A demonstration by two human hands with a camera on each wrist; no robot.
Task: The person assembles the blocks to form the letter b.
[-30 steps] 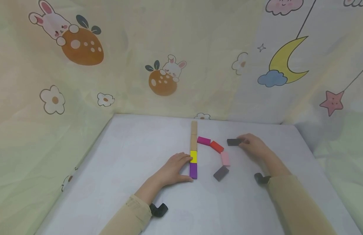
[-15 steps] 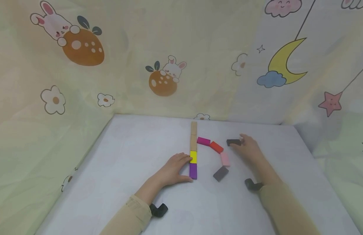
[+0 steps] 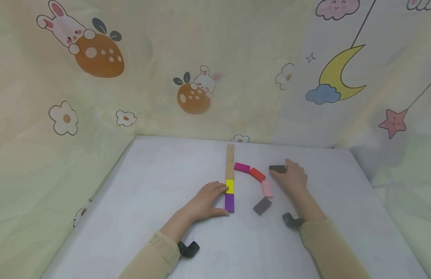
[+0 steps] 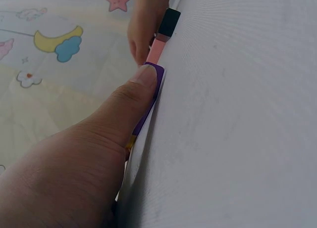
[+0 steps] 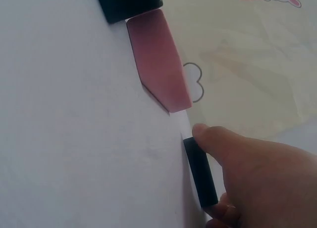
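Note:
My left hand [image 3: 208,199] lies flat on the white table [image 3: 149,201], fingertips against the yellow block [image 3: 230,186] and thumb [image 4: 133,89] pressing the side of the purple block [image 3: 229,202]. These two end a straight line with wooden blocks [image 3: 230,161]. My right hand [image 3: 291,177] pinches the black block [image 3: 277,168] between thumb and a finger; the right wrist view shows that black block [image 5: 200,173] held at both ends. Magenta [image 3: 242,167], red [image 3: 257,174], pink [image 3: 267,188] and grey [image 3: 262,205] blocks curve between the hands.
Cartoon-printed fabric walls [image 3: 201,69] close the table in at the back and both sides. Bare white surface stretches to the left of the block line and along the near edge. Black camera mounts [image 3: 188,248] sit on both wrists.
My right hand and forearm have slid left, toward the pink block, with the fingers staying at the black block. The left hand and the blocks have not moved.

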